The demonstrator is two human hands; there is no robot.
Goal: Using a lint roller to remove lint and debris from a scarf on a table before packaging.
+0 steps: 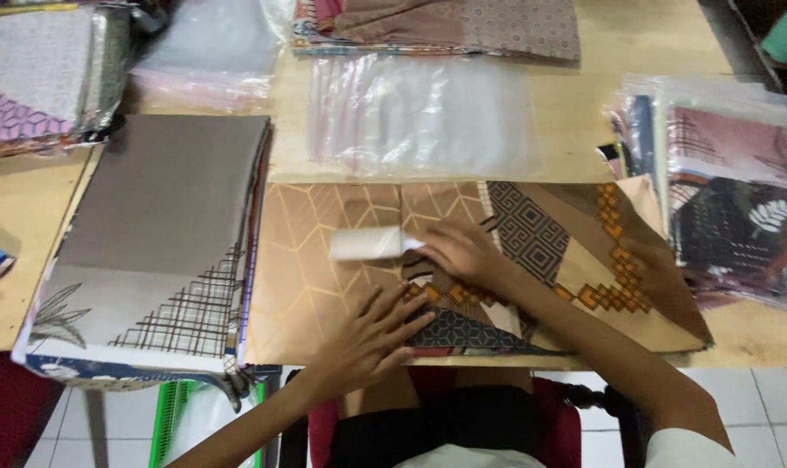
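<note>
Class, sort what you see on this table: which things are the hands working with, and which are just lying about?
In use:
- left hand, flat on the patterned fabric
- right hand, holding a small white object, blurred
- same fabric, under both hands

Lying about:
- grey folded fabric stack
- clear plastic bags
- bagged fabrics at right
- folded fabrics at the far edge

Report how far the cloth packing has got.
Done, apparently: bagged cloths lie stacked at right. In hand: the left hand presses flat on a folded tan patterned cloth, while the right hand holds a small white object, blurred. Left: a grey unbagged stack and empty clear bags.
</note>
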